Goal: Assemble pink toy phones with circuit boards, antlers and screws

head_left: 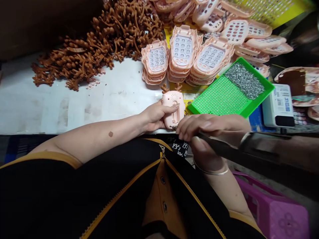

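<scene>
A pale pink toy phone (pixel 166 114) with brown antlers on top lies in my left hand (pixel 155 117) at the table's front edge. Its back faces up, showing an open long recess, and my thumb presses across it. My right hand (pixel 204 127) wraps round a dark electric screwdriver (pixel 224 146), whose thick body runs off to the right and is blurred. The metal bit meets the phone's lower edge; whether a screw sits under it I cannot tell.
A green tray (pixel 211 96) with a heap of small screws (pixel 245 81) stands right of the phone. Behind are stacked pink shells with keypads (pixel 183 49) and a pile of brown antlers (pixel 99 43). A white box-like device (pixel 278 103) and a purple stool (pixel 286 215) are at right.
</scene>
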The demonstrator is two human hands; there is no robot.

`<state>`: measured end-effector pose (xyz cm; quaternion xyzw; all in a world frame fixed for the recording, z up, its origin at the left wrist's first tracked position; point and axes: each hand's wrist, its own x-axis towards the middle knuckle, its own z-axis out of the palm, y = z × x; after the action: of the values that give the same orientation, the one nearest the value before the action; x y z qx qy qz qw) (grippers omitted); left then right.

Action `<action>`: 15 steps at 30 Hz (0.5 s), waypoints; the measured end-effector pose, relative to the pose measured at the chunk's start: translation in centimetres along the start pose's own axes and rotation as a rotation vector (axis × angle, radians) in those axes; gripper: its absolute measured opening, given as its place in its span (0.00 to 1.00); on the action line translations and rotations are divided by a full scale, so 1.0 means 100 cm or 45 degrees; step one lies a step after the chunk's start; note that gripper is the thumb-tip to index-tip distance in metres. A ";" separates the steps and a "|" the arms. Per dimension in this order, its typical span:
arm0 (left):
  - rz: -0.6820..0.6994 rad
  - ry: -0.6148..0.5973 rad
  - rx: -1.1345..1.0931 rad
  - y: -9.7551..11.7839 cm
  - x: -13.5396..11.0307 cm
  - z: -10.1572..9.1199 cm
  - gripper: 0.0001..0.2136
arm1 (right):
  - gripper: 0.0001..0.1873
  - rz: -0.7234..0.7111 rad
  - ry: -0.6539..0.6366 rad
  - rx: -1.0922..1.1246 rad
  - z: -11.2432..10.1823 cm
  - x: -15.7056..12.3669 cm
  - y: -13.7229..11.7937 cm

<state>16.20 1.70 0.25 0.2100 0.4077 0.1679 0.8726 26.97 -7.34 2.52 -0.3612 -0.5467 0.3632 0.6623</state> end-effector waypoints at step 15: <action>-0.009 -0.008 -0.070 -0.001 0.003 0.000 0.10 | 0.06 0.070 -0.009 0.008 0.001 0.002 -0.006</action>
<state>16.34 1.77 0.04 0.1852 0.4008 0.1752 0.8800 26.97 -7.49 3.13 -0.3726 -0.5380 0.3842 0.6512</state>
